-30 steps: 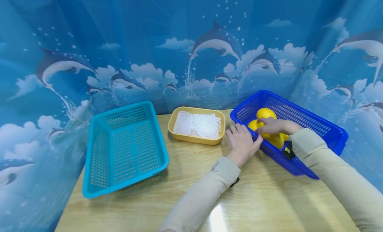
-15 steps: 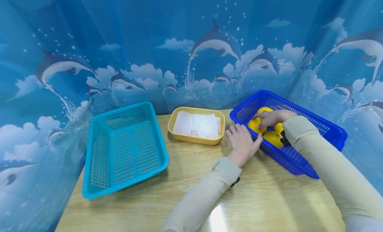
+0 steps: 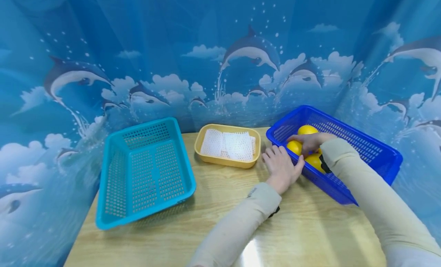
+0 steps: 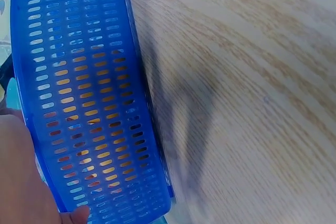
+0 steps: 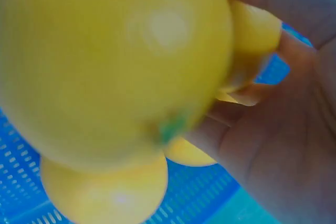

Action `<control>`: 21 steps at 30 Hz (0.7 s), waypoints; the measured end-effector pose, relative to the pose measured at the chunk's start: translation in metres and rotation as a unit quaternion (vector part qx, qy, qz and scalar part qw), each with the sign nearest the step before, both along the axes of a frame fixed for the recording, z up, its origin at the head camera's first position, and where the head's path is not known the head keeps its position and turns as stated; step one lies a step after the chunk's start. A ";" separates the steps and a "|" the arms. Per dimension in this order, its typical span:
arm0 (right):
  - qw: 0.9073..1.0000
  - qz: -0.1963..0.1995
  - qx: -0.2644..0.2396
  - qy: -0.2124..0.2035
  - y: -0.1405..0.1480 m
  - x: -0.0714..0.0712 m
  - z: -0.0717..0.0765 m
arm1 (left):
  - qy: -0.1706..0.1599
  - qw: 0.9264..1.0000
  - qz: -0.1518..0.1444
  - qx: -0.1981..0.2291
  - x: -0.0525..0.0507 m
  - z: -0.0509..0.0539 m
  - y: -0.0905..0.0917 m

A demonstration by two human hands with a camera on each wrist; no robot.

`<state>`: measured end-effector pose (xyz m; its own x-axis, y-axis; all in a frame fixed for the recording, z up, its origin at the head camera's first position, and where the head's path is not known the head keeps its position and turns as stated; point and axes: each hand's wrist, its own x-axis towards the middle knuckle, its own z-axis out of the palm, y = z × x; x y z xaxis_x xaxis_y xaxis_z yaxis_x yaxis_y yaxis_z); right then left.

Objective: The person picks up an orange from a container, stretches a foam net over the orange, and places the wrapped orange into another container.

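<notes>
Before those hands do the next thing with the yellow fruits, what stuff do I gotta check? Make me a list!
1. Right hand among the yellow fruits: ok, it reaches inside the dark blue basket.
2. Right hand firmly holding one: cannot tell, a fruit blocks part of the close-up.
3. Left hand at that basket's near side: ok.
4. A fruit lifted out: not ok, the ones we see are inside.
5. White foam nets handy: ok, they lie in the yellow tray near the left hand.
6. Turquoise basket open side up: ok.

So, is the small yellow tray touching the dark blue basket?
Apart: the head view shows a narrow strip of table between the yellow tray and the blue basket.
</notes>
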<state>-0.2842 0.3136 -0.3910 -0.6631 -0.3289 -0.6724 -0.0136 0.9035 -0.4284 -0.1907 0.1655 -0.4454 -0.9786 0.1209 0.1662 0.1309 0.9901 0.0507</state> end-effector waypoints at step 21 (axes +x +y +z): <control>0.994 0.046 -0.001 0.095 -0.005 0.001 -0.014 | 0.000 1.000 0.007 -0.001 -0.001 -0.003 0.001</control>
